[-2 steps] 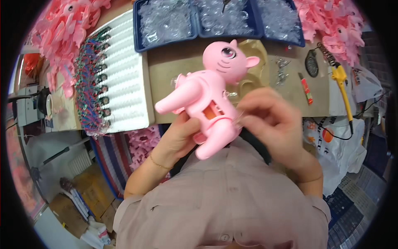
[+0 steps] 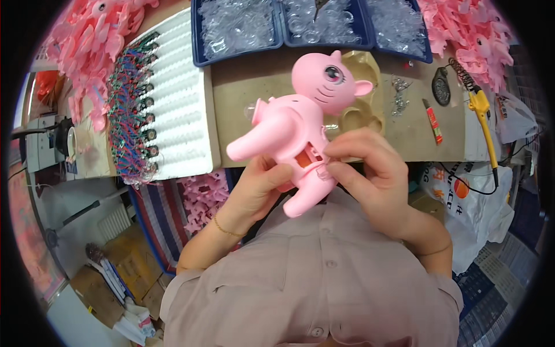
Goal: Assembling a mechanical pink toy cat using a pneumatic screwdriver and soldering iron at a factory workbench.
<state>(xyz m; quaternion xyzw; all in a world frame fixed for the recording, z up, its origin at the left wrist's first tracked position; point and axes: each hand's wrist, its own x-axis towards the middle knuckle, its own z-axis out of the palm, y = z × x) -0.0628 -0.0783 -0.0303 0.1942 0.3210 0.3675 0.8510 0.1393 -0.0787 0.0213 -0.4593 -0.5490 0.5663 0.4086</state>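
A pink plastic toy animal (image 2: pixel 277 130) is held up tilted over the table's near edge, its head with a large printed eye toward the far right. My left hand (image 2: pixel 254 188) is closed round the lower body, thumb on the near side, the other fingers mostly hidden behind it. A rectangular opening (image 2: pixel 305 158) in the belly shows an orange-brown inside. Beside this opening, the thumb and forefinger of my right hand (image 2: pixel 373 173) pinch at the toy's right edge. Whatever small thing they grip is too hidden to name.
Blue trays (image 2: pixel 283 40) of clear plastic parts stand at the back. Left lies a white foam tray (image 2: pixel 185 110) edged with wired components (image 2: pixel 133 115). Pink parts (image 2: pixel 87 52) are heaped at both far corners. A glue tube (image 2: pixel 432 122) and a yellow-handled soldering iron (image 2: pixel 481 110) lie right.
My right hand has moved in closer against the toy, its fingertips now beside the opening. The toy has shifted slightly right and up in view.
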